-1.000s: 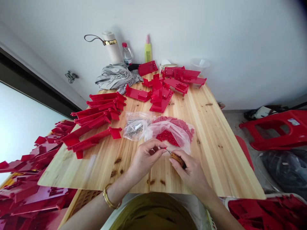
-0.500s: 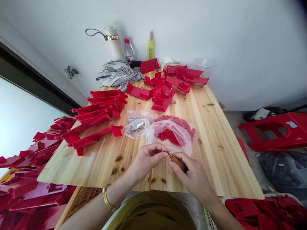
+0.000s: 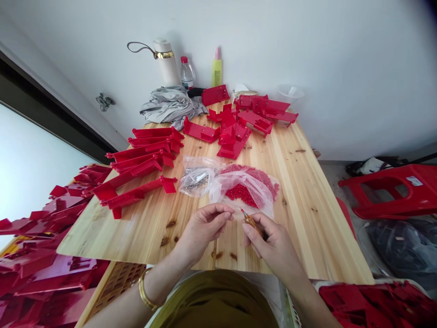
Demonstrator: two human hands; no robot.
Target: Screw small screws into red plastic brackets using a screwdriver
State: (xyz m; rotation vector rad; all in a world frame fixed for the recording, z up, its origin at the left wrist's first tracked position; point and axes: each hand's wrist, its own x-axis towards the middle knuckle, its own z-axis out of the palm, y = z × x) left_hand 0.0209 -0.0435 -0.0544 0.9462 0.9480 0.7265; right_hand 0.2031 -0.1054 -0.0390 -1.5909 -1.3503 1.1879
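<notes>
My right hand (image 3: 269,239) is closed around the brown handle of a small tool (image 3: 252,223), its tip pointing up and left with a small red piece at the end. Just left of that tip, my left hand (image 3: 208,225) has thumb and forefinger pinched together; anything between them is too small to make out. Beyond the hands lies an open clear bag of small red pieces (image 3: 242,193). A bag of small metal parts (image 3: 195,178) touches it on the left.
Red plastic brackets (image 3: 136,191) line the table's left side, and more red brackets (image 3: 234,136) lie toward the back. A grey cloth (image 3: 170,105), white flask (image 3: 166,64) and bottles stand near the wall. Red parts fill containers at both lower sides; a red stool (image 3: 392,193) is right.
My left hand has moved away from the tool's tip, leaving a gap between them. The red piece now shows on the tip. The view has shifted slightly.
</notes>
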